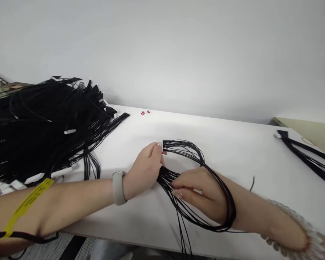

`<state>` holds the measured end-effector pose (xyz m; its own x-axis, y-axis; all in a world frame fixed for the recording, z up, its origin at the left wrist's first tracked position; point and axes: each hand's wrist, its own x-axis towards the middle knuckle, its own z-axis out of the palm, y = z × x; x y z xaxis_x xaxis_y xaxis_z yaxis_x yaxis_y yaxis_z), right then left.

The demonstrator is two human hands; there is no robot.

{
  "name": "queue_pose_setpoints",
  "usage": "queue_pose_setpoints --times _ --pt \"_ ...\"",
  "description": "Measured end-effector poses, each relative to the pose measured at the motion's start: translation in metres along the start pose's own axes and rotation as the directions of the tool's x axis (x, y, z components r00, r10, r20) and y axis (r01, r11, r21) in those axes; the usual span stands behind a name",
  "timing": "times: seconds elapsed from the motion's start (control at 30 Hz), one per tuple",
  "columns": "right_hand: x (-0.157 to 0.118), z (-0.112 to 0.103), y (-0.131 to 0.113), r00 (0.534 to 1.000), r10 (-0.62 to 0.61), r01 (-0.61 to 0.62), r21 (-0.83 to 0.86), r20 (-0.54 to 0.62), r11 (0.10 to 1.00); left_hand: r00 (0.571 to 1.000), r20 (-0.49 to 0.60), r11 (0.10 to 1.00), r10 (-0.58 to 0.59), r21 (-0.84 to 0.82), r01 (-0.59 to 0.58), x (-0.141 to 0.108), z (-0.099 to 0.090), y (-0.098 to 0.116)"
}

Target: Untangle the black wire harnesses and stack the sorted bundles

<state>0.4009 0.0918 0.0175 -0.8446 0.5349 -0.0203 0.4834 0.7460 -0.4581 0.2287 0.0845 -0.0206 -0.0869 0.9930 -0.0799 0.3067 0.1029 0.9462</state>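
A looped bundle of thin black wires (pixel 189 216) lies between my hands above the white tabletop. With its fingers closed, my left hand (pixel 148 162) holds the bundle's ends, and a white connector (pixel 161 145) with black sleeving shows at its fingertips. My right hand (pixel 203 193) reaches through the loop, thumb and fingertips closed on strands close to my left hand. Part of the loop rests over the right wrist. A couple of loose wires (pixel 182 231) hang down past the table's front edge.
A large heap of black wire harnesses (pixel 43 122) with white connectors covers the table's left side. Small red pieces (pixel 143 113) lie near the wall. Another black harness (pixel 306 155) is at the right, beside a beige panel (pixel 311 133). A yellow tag (pixel 28 204) crosses my left forearm.
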Motion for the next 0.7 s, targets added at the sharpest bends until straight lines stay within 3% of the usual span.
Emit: queue_pose_setpoints --times 0.1,0.23,0.37,0.53,0.7 --pt "0.007 0.016 -0.002 0.998 0.064 -0.061 0.164 -0.016 0.985 1.000 -0.005 1.000 0.011 -0.001 -0.011 0.000 0.000 0.001" --pt "0.006 0.032 0.003 0.986 0.089 -0.066 0.167 -0.139 0.984 0.998 0.024 0.998 0.055 -0.006 -0.055 -0.001 0.000 -0.002" --pt "0.000 0.030 0.002 0.978 0.090 -0.054 0.190 -0.186 0.980 0.996 0.025 0.996 0.086 -0.025 -0.086 -0.001 -0.001 -0.004" --pt "-0.011 0.017 -0.001 0.989 0.096 -0.076 0.180 -0.108 0.981 0.999 -0.001 0.998 0.054 0.044 -0.054 -0.001 -0.001 0.000" --pt "-0.010 0.027 0.004 0.999 0.018 -0.012 0.115 -0.045 0.993 0.998 -0.009 0.998 0.066 0.018 -0.066 0.000 0.001 -0.003"
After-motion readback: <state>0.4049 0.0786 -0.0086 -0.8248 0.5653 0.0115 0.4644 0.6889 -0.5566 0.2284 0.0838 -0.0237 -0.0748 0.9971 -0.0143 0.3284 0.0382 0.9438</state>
